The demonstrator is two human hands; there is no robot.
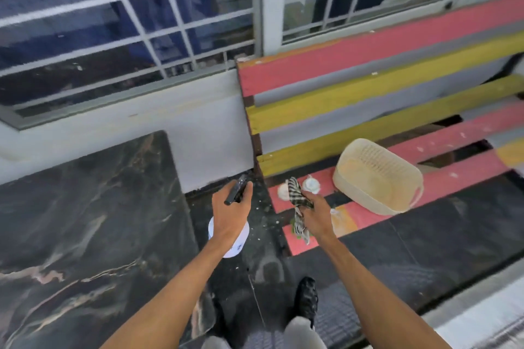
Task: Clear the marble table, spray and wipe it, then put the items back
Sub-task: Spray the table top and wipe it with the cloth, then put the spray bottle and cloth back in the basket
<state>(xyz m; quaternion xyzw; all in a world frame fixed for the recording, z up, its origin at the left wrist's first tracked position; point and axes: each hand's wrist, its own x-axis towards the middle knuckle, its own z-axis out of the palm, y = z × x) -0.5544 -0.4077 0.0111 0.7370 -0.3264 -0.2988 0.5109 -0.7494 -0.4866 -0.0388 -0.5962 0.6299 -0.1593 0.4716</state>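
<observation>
Dark marble table [85, 221] at the left, bare on top. Left hand [231, 212] wrapped around a spray bottle [229, 235], just off the table's right edge. Right hand [314, 218] pinching a checked cloth [297, 201] over the striped bench [397, 88], near its front left corner, beside a basket [377, 176].

left hand [231, 208]: grips spray bottle [230, 238] | right hand [316, 215]: clutches checked cloth [297, 207] | basket [377, 176]: on bench [397, 71]

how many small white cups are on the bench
2. One white cup sits on the bench just left of the checked cloth held in the right hand; the other white cup sits just right of it. More may be hidden behind the basket.
</observation>
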